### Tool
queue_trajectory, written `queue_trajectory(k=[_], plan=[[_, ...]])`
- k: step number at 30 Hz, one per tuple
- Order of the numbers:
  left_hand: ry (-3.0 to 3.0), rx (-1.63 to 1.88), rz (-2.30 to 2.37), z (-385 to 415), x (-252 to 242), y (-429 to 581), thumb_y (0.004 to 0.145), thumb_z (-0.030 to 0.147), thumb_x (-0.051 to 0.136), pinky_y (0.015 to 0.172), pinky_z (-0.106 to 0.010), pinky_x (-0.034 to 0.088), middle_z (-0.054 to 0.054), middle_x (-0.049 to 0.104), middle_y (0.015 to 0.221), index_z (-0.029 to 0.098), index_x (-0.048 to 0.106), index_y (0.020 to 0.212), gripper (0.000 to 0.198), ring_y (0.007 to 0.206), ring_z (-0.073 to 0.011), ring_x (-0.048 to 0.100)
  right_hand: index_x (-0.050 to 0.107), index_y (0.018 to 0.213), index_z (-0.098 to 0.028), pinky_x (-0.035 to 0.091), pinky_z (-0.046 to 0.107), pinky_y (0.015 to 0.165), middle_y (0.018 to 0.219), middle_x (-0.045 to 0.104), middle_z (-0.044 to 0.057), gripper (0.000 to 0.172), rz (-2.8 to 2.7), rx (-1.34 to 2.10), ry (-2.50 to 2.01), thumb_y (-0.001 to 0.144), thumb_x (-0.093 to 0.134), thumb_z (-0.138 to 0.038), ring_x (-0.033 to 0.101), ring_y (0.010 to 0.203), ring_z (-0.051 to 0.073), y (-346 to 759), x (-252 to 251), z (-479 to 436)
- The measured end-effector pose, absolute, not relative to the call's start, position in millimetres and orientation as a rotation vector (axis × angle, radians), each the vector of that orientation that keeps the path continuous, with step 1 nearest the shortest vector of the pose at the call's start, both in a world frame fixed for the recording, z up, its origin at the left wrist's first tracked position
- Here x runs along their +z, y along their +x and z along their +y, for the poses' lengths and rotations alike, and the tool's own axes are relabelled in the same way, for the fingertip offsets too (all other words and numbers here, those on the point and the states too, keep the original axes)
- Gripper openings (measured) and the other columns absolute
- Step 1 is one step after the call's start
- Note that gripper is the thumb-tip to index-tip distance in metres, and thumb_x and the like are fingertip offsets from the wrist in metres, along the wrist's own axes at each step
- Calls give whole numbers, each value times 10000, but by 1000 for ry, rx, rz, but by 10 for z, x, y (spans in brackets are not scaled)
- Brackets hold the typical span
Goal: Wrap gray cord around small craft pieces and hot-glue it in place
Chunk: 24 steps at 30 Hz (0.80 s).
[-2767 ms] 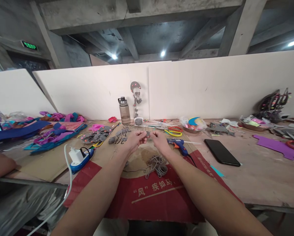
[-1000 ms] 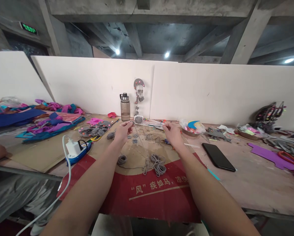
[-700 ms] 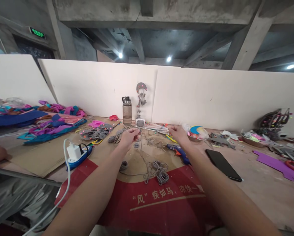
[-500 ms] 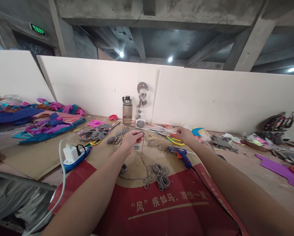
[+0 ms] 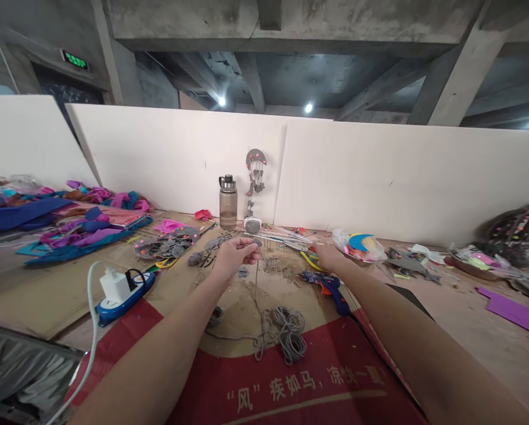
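My left hand (image 5: 234,255) is raised over the cardboard, its fingers pinched on a thin grey cord (image 5: 256,282) that hangs down to a loose coil of grey cord (image 5: 286,332) on the red-printed cardboard (image 5: 300,383). My right hand (image 5: 329,256) reaches right, low over the table by the yellow-handled scissors (image 5: 307,260) and just beyond the blue glue gun (image 5: 328,285). Its fingers are curled, and what they touch is hidden.
A water bottle (image 5: 228,202) and a grey hanging ornament (image 5: 254,175) stand by the white back board. Grey felt pieces (image 5: 169,245) lie left of centre, a blue power strip with a white charger (image 5: 121,289) lies nearer. Coloured felt scraps (image 5: 87,227) are on the left, a bowl of scraps (image 5: 361,246) on the right.
My hands have parted from the small piece they held together. The left keeps the cord pinched and raised; the right has moved right and down toward the scissors. The view has shifted right.
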<state>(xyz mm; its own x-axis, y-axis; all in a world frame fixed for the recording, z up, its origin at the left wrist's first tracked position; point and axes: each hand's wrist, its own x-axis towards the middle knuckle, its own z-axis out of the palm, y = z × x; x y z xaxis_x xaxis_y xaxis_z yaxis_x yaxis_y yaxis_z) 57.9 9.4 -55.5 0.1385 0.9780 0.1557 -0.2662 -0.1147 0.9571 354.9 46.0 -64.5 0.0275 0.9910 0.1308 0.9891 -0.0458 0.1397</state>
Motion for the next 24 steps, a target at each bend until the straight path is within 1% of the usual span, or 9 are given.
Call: queue_trajectory(k=[3,6,10,13,16,18,19,21,24], plan=[[1175,1329,813,108,-574,575,632,270,781,574,-259,504,-28,669,669,124,636,838,291,560,-118,614,525,1239,-176,424,377,827,1135,613,204,477,2144,390,2294,773,622,-216,575,1070,312,3552,-532,333],[1167,1334,794,123,-590,577,637,252,773,591,-257,499,-14,656,641,124,656,851,276,551,-105,595,424,1342,-221,431,363,773,1111,611,187,513,2138,433,2356,839,521,-245,608,981,293,3550,-377,145],[1172,1335,796,132,-603,578,634,223,760,589,-252,483,-10,647,643,121,673,862,265,546,-98,575,360,1395,-194,426,323,812,1076,631,150,563,2653,278,2385,843,467,-220,596,972,252,3351,-175,-188],[1169,1373,811,130,-606,561,615,215,763,570,-238,464,-10,640,661,117,680,857,273,549,-93,559,381,1375,-232,456,301,802,1101,636,82,630,3172,-179,2263,766,541,-213,593,939,218,2988,-90,-494],[1168,1411,814,127,-611,531,598,230,769,529,-221,431,-15,628,666,105,683,883,323,542,-90,539,435,1300,-262,478,259,580,840,636,14,565,3252,-997,2227,755,572,-319,589,640,155,2585,-107,-761],[1179,1430,818,135,-616,511,599,248,765,503,-211,404,-19,618,649,101,684,914,357,535,-90,524,472,1226,-239,441,244,454,635,551,-40,469,3132,-1584,2077,798,509,-427,522,468,128,2408,-174,-868],[1188,1436,821,144,-620,501,606,258,759,496,-208,394,-19,614,641,101,685,931,369,532,-90,517,488,1186,-225,423,239,416,584,515,-58,451,3075,-1766,1996,803,493,-463,489,418,119,2362,-216,-897],[1211,1446,829,169,-625,485,620,269,745,490,-201,379,-15,605,633,105,688,958,380,529,-86,505,516,1111,-200,398,232,372,532,476,-75,432,2962,-1958,1887,799,492,-499,447,370,108,2348,-298,-922],[1265,1452,810,202,-619,462,648,276,718,496,-188,366,-1,586,636,124,695,989,374,534,-73,485,545,1050,-189,379,219,344,512,482,-76,407,2881,-1903,1879,785,527,-497,437,351,101,2429,-367,-930]])
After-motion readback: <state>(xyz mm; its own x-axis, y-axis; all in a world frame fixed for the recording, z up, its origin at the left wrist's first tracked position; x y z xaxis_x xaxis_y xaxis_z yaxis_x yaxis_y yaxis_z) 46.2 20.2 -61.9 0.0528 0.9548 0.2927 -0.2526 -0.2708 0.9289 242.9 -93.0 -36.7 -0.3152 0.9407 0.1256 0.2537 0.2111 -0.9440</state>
